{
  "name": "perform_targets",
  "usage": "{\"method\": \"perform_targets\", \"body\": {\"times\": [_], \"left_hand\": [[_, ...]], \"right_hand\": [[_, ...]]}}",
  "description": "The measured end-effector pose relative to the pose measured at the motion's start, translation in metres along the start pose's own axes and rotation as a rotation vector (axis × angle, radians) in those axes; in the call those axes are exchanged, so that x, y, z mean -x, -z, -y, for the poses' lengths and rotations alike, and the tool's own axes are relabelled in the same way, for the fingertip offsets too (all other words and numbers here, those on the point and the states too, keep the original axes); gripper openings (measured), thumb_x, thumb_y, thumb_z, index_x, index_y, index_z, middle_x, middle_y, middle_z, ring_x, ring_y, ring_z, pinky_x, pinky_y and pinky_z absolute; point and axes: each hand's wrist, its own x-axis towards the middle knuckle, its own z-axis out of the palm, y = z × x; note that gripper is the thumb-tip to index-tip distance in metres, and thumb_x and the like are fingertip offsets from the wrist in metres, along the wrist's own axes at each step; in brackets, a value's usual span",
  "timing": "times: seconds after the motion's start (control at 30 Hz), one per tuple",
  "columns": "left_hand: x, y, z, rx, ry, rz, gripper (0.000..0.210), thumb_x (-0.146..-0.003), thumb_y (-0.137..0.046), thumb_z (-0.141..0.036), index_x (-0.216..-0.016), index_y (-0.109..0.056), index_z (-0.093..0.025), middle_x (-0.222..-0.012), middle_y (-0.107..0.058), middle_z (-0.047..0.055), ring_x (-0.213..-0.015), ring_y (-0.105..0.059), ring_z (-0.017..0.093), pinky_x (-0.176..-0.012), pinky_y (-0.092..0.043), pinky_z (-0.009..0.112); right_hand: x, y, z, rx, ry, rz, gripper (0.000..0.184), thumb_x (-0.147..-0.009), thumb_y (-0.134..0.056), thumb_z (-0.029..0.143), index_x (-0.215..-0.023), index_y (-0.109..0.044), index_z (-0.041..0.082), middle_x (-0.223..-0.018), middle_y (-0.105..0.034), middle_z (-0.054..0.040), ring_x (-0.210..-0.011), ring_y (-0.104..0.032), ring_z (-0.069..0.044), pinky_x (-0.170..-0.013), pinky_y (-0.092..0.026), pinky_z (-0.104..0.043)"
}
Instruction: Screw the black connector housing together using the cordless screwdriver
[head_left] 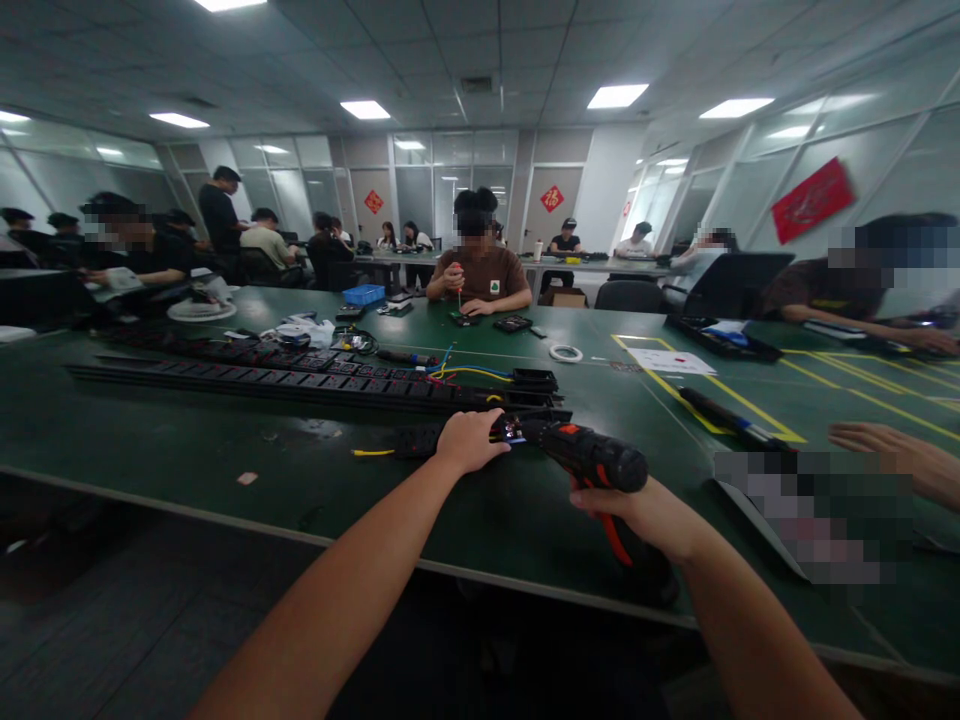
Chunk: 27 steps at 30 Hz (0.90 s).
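Note:
My right hand (649, 510) is wrapped round the handle of a black and red cordless drill (592, 452). The drill's nose points left and meets the open end of a short black power strip (416, 442), where small bright parts show. My left hand (471, 440) is closed over that strip near the drill tip and hides its middle. A yellow wire (373, 453) sticks out of the strip's left end. Just behind lie long black power strips (300, 385), with blue, yellow and red wires (465, 372) at their right end.
A seated person (480, 270) across the green table (360, 500) holds a red screwdriver (459, 283). Another person's hand (892, 450) reaches in at right, near a second black tool (731, 418). A white tape roll (565, 353) and blue basket (364, 294) lie farther back.

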Motion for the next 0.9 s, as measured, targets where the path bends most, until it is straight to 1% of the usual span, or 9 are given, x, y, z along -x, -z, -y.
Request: {"method": "perform_targets", "body": {"times": [0.23, 0.47, 0.6, 0.8, 0.9], "left_hand": [[0.0000, 0.0016, -0.0003, 0.001, 0.007, 0.013, 0.064, -0.087, -0.066, -0.060, -0.140, -0.055, -0.027, -0.126, -0.070, 0.008, -0.114, -0.066, 0.029, -0.098, -0.046, 0.041], [-0.0005, -0.0020, 0.0017, -0.007, 0.001, -0.003, 0.067, -0.086, -0.066, -0.061, -0.142, -0.053, -0.026, -0.126, -0.071, 0.008, -0.114, -0.066, 0.030, -0.097, -0.047, 0.041], [0.0002, -0.0007, 0.0010, -0.010, -0.010, -0.012, 0.066, -0.086, -0.066, -0.060, -0.141, -0.055, -0.025, -0.122, -0.072, 0.009, -0.111, -0.067, 0.030, -0.095, -0.048, 0.041], [0.0004, 0.0018, -0.0019, -0.011, 0.016, 0.024, 0.065, -0.087, -0.067, -0.059, -0.142, -0.053, -0.027, -0.126, -0.071, 0.008, -0.115, -0.066, 0.029, -0.098, -0.047, 0.039], [0.0002, 0.0004, -0.0009, -0.008, 0.013, 0.019, 0.065, -0.087, -0.066, -0.060, -0.141, -0.054, -0.028, -0.125, -0.071, 0.008, -0.114, -0.066, 0.029, -0.097, -0.047, 0.040]], "right_hand": [[0.0000, -0.0001, 0.0019, -0.007, -0.019, -0.012, 0.021, -0.069, -0.075, 0.035, -0.079, -0.066, 0.019, -0.071, -0.064, -0.0002, -0.070, -0.057, -0.019, -0.068, -0.044, -0.033], [0.0010, -0.0023, 0.0003, -0.060, -0.046, -0.035, 0.031, -0.066, -0.077, 0.036, -0.091, -0.071, 0.019, -0.083, -0.069, -0.0026, -0.075, -0.061, -0.021, -0.071, -0.047, -0.034], [0.0015, -0.0021, 0.0017, -0.082, -0.033, -0.019, 0.032, -0.065, -0.077, 0.036, -0.092, -0.071, 0.018, -0.084, -0.069, -0.0029, -0.075, -0.061, -0.021, -0.072, -0.047, -0.034], [0.0018, -0.0016, 0.0023, -0.054, -0.041, -0.037, 0.027, -0.067, -0.076, 0.035, -0.088, -0.070, 0.019, -0.078, -0.067, -0.0020, -0.072, -0.060, -0.020, -0.067, -0.046, -0.033], [0.0017, -0.0017, 0.0036, -0.048, -0.038, -0.042, 0.026, -0.066, -0.076, 0.035, -0.085, -0.069, 0.019, -0.078, -0.067, -0.0019, -0.072, -0.059, -0.021, -0.068, -0.046, -0.033]]}}
